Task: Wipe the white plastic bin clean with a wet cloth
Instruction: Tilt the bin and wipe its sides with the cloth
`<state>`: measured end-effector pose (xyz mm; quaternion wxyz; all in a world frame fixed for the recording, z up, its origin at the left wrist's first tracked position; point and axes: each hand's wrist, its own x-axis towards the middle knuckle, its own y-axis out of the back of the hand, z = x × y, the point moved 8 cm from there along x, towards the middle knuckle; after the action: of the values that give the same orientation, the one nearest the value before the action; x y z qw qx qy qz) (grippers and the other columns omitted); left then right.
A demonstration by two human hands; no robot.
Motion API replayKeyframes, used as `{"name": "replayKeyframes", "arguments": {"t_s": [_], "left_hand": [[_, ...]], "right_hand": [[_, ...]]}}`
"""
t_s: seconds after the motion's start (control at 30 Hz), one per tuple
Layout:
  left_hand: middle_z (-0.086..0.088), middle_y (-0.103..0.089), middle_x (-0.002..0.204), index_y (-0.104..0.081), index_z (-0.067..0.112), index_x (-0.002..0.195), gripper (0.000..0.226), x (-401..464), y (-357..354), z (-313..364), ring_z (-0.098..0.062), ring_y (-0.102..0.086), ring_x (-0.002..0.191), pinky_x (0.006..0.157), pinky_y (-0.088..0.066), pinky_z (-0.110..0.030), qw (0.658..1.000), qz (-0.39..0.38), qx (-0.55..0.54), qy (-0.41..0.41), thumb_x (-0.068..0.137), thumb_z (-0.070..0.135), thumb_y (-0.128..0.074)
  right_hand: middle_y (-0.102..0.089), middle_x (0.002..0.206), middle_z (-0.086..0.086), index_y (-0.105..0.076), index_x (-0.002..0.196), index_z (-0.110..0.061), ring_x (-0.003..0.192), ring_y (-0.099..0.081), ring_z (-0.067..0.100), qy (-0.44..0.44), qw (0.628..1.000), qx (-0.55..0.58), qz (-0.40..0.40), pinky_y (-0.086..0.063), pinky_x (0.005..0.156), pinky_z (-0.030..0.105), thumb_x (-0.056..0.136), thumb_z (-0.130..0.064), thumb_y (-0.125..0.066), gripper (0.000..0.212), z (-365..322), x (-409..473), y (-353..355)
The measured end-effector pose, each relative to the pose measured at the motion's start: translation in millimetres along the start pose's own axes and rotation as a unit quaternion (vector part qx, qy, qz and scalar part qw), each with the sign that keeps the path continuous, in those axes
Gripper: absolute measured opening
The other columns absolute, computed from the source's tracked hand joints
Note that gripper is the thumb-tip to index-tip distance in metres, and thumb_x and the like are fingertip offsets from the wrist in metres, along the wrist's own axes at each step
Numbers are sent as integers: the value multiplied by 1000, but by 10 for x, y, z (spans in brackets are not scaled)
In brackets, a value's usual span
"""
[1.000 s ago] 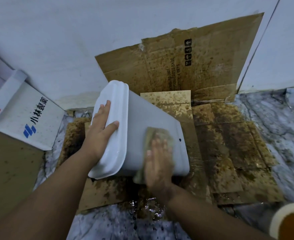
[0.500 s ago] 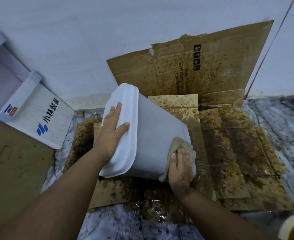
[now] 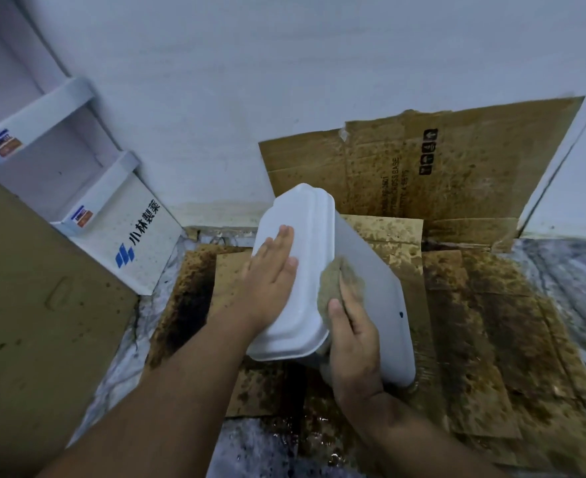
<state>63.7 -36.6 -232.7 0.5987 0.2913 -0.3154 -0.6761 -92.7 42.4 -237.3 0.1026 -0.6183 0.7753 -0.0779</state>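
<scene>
White plastic bin (image 3: 370, 298) lies tipped on its side on wet, brown-stained cardboard sheets (image 3: 491, 322) spread over a marbled floor (image 3: 567, 267); its lid end points up and toward the camera, its base end down and to the right, resting on the cardboard. A small dark dot shows on the bin's side wall near the base. White lid (image 3: 298, 270) is closed over the mouth, with a stepped rim. Left hand (image 3: 270, 270) lies flat on the lid, fingers straight and together, thumb out, pressing rather than gripping. Right hand (image 3: 353, 336) sits on the bin's side wall just below the lid rim, thumb and fingers closed on a damp, tan cloth (image 3: 336, 281) held against the plastic; the cloth bunches up ahead of the fingertips, touching both wall and lid edge. The two hands are near each other but not touching, with the lid rim between them. Behind the bin, a flattened cardboard box (image 3: 457, 167) with black printing leans against a pale wall (image 3: 284, 81), also spotted brown. At left, a white printed carton (image 3: 139, 236) with blue logo and characters stands beside brown board (image 3: 43, 322). Puddled water glints on the floor in front of the cardboard, between the forearms.
</scene>
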Motion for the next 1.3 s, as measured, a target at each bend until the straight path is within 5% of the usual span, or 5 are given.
{"name": "replayKeyframes", "arguments": {"t_s": [0.13,0.3,0.77,1.17,1.3], "left_hand": [[29,10,165,1,46,159,63,50,-36,53,-3,17,153,125,3,-52,1000,-8,-18,1,99,62,-13],[28,7,166,-2,45,160,63,59,-40,75,-2,15,153,125,10,-49,1000,-6,-20,6,99,58,-13],[26,7,167,2,44,160,60,55,-70,220,-5,14,154,125,9,-50,1000,-8,17,-7,102,53,-13],[31,-2,165,-10,52,156,60,31,-3,7,2,6,154,127,2,-47,998,14,-56,-8,98,62,-19],[31,-1,165,-9,48,158,61,54,5,37,2,7,153,127,3,-45,999,10,-42,-3,100,60,-19]], "right_hand": [[-29,158,-16,-50,126,-47,147,-18,-6,27,991,-115,-65,-18,105,-3,95,-9,-62,50,-58,188,-121],[-15,165,-10,-57,135,-38,146,-15,-2,-8,980,-147,-137,-23,118,24,95,-18,-63,46,-173,657,-202],[-57,141,4,-64,129,-11,129,-51,13,-34,937,-287,-195,-34,103,13,102,-27,-48,35,-439,2099,-615],[-17,162,-23,-22,132,-71,152,-12,8,13,963,-236,-129,-13,125,43,100,-43,-27,43,498,687,44],[-9,158,-26,-14,144,-58,153,-2,9,-5,941,-314,-128,-5,126,45,98,-49,-24,48,1040,698,789]]}}
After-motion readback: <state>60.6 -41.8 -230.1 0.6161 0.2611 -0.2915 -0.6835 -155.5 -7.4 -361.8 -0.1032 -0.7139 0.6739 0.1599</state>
